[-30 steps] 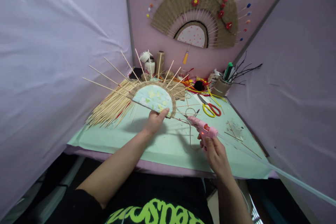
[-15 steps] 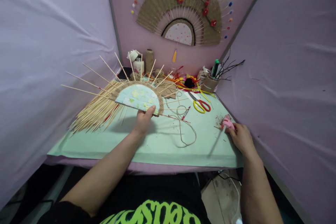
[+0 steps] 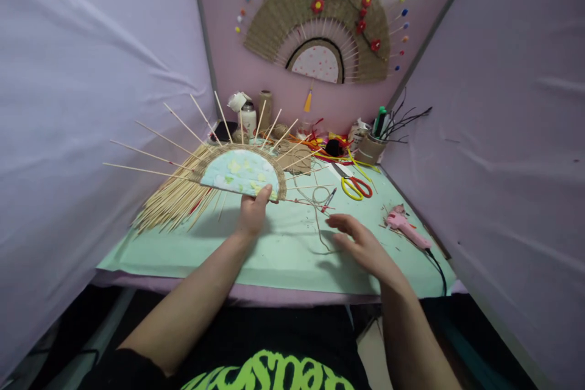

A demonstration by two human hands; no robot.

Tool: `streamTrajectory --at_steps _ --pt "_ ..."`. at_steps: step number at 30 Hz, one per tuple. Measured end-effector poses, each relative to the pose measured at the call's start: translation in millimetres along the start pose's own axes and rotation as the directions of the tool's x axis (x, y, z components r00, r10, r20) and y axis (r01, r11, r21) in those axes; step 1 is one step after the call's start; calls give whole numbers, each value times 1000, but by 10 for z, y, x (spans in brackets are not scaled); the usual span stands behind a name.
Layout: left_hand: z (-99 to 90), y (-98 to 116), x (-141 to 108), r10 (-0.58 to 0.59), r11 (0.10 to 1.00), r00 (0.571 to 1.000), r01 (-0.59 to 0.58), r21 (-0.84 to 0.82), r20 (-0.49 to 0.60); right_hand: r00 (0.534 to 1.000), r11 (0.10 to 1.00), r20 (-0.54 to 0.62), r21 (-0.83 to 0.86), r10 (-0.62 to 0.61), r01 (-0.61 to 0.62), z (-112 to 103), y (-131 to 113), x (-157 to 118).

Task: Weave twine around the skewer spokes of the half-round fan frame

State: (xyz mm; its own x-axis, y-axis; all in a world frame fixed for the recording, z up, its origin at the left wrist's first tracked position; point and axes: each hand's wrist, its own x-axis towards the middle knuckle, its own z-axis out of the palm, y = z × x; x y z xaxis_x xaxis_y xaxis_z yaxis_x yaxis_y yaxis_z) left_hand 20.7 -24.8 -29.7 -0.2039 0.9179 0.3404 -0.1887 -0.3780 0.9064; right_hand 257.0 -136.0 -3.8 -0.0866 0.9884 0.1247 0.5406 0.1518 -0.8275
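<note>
A half-round fan (image 3: pixel 240 169) with a pale blue flowered centre, a twine-wrapped rim and thin wooden sticks fanning outward is held above the table. My left hand (image 3: pixel 254 210) grips its lower right edge, thumb on top. My right hand (image 3: pixel 359 244) hovers over the table to the right, fingers apart and nothing in them, close to a loose length of twine (image 3: pixel 319 231). That twine trails from the fan's right corner. A pink glue gun (image 3: pixel 407 228) lies on its side farther right, its black cord running over the table's front edge.
A heap of wooden sticks (image 3: pixel 171 201) lies behind the fan on the left. Scissors (image 3: pixel 355 186) with yellow and red handles and a pen (image 3: pixel 329 197) rest at centre right. At the back stand a pot of markers (image 3: pixel 371 147) and a white bottle (image 3: pixel 248 119). A large decorated fan (image 3: pixel 283 18) hangs behind.
My right hand has let go of the glue gun, now lying on the table, and moved left toward the twine. My left hand still holds the fan; the view has shifted slightly.
</note>
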Motion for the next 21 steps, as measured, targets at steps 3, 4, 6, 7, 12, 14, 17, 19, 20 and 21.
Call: streamTrajectory --at_steps 3,4,6,7,12,14,17,19,20,21 --pt "-11 4 9 8 1000 999 -9 -2 -48 987 998 162 58 -5 -4 174 -50 24" --pt "-11 14 9 8 1000 998 -8 0 -55 983 999 185 46 3 -11 147 -50 24" --pt "-3 43 1 -11 1000 998 11 -5 -58 987 1000 158 -2 16 -16 -7 -57 20" --pt "3 62 -5 -32 999 998 31 -14 -51 995 999 102 -35 14 -10 -116 -68 21" --pt "41 164 -49 -173 984 982 176 -29 78 970 985 -217 -153 -107 75 -576 -162 126" --pt "49 184 -62 -224 973 964 229 -21 141 940 977 -299 -177 -167 117 -620 -174 220" --pt "49 174 -69 -285 956 933 294 -9 218 893 965 -379 -181 -244 187 -563 -133 370" --pt "46 149 -69 -311 947 915 322 -3 257 868 962 -417 -172 -268 214 -498 -83 445" --pt "45 136 -68 -320 943 907 334 -3 274 860 962 -434 -167 -268 216 -470 -59 470" --pt "43 124 -68 -327 939 900 343 -6 288 853 964 -450 -162 -264 213 -447 -39 486"
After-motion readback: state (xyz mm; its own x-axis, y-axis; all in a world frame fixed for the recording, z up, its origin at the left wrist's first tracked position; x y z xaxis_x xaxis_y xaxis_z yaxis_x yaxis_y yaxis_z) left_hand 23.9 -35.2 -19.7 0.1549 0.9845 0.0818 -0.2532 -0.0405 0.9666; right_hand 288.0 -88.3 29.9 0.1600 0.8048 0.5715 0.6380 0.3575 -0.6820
